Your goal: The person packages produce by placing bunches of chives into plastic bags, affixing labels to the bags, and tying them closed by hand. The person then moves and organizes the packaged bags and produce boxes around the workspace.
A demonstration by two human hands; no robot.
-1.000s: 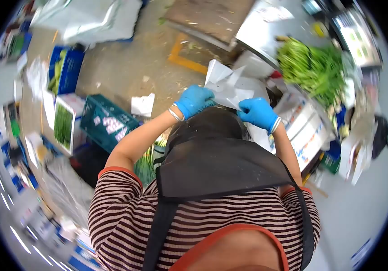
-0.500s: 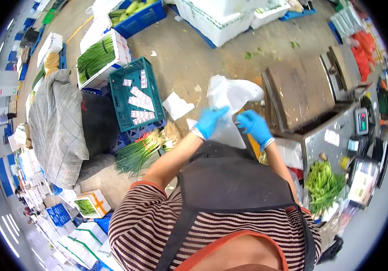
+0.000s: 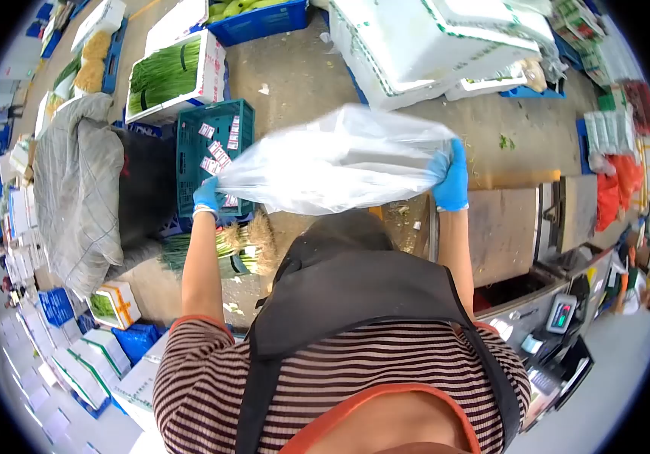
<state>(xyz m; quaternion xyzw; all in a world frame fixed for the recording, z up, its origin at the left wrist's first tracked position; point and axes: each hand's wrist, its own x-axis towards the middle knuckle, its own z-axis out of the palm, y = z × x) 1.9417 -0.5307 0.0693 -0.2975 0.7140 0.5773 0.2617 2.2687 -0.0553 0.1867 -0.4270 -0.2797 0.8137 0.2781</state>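
A translucent plastic bag is stretched wide in front of my body, puffed up with air. My left hand, in a blue glove, is closed on the bag's left end, over the edge of the green crate. At the opposite end my right hand, also gloved in blue, grips the bag's right edge with the fingers partly behind the plastic. Below my left forearm's side lie bundled spring onions with their roots toward me. Labels with print lie in the green crate.
A foam box of long green stems stands beyond the crate. Large white foam boxes are stacked ahead. A grey cloth covers something at left. To the right are a wooden board and a scale display.
My hands have moved far apart, left and right, pulling the bunched bag out to full width. The view has shifted, and the bag now hides part of the floor.
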